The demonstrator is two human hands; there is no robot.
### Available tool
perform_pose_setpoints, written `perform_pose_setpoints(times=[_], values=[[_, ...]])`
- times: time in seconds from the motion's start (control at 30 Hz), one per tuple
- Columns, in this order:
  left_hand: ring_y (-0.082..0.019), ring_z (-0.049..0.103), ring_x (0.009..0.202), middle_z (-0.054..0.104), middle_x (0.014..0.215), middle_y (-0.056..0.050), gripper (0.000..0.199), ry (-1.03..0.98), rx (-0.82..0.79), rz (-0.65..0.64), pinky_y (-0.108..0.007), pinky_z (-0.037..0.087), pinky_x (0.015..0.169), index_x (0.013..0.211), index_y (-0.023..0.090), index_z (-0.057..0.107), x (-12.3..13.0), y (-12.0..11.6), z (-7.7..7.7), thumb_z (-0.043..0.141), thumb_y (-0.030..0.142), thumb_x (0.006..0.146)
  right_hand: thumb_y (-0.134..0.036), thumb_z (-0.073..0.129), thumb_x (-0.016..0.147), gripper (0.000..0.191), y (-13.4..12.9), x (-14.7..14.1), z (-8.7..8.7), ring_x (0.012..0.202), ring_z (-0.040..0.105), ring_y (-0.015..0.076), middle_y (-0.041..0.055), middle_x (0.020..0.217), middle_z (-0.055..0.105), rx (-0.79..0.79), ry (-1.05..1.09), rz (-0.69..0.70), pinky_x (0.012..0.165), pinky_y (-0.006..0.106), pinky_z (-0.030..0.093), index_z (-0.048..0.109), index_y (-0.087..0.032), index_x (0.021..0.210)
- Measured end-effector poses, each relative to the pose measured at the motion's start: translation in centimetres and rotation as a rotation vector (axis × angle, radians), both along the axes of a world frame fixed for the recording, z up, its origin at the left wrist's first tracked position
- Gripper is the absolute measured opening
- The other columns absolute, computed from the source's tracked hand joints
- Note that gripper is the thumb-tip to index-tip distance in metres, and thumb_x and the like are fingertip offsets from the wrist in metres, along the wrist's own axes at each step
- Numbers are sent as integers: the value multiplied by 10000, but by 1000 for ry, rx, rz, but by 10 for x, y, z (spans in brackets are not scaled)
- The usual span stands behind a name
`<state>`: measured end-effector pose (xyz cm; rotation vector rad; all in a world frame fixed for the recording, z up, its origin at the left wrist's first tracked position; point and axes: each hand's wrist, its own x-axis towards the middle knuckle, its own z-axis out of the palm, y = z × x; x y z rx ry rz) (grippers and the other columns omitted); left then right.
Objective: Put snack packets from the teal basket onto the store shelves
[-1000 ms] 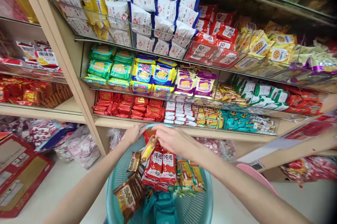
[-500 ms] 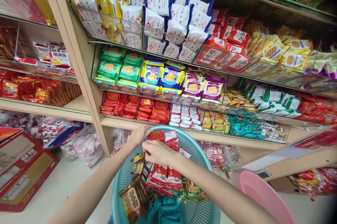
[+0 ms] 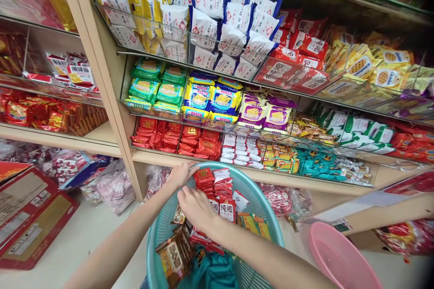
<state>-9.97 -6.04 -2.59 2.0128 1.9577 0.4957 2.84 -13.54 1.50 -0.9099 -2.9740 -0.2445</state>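
A teal plastic basket point(image 3: 276, 223) stands below me, holding packaged snacks. My left hand point(image 3: 182, 175) grips its far left rim. Inside, my right hand point(image 3: 195, 207) is closed with curled fingers above the packets, and whatever it may hold is hidden. Red-and-white packets point(image 3: 226, 209) lie just right of that hand, with small red packets point(image 3: 204, 178) beyond. Brown packets point(image 3: 174, 253) rest at the near left of the basket, beside teal packets point(image 3: 217, 273). Yellow-green packets point(image 3: 256, 225) are along the right side, partly behind my right forearm.
Tiered shelves point(image 3: 169, 157) with clear dividers face me, filled with wrapped snacks. A pink tub point(image 3: 342, 253) sits on the floor at right. A red carton point(image 3: 32, 216) lies at left. Bagged goods point(image 3: 111, 185) lie under the shelves.
My right hand has shifted slightly left and down within the basket, uncovering more of the red-and-white packets. My left hand stays at the rim. The view has moved a little.
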Motion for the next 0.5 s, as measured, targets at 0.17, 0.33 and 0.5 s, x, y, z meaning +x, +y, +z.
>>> perform_pose_setpoints(times=[0.17,0.33,0.5], values=[[-241,634,999,688,1066,-79,462,-12,15,-4,-312,466,808,1176,272,552,1,-4,2,289,539,907,-45,408,832,153,-25,-8,-12,760,605,214,97,854,573,-17,-20,91,586,321,505,505,-113,928],[-228,621,1029,679,1095,-75,458,-5,10,13,-299,455,840,1198,285,544,1,-3,1,306,541,903,-66,496,788,178,-25,-15,-10,757,632,210,84,888,614,-162,-40,40,568,310,505,540,-120,951],[-224,620,1031,678,1097,-81,458,18,1,10,-296,456,840,1208,282,532,2,-5,5,296,535,907,-84,526,764,164,-23,-16,-13,755,646,214,72,873,636,-225,-81,120,564,307,503,577,-134,911]])
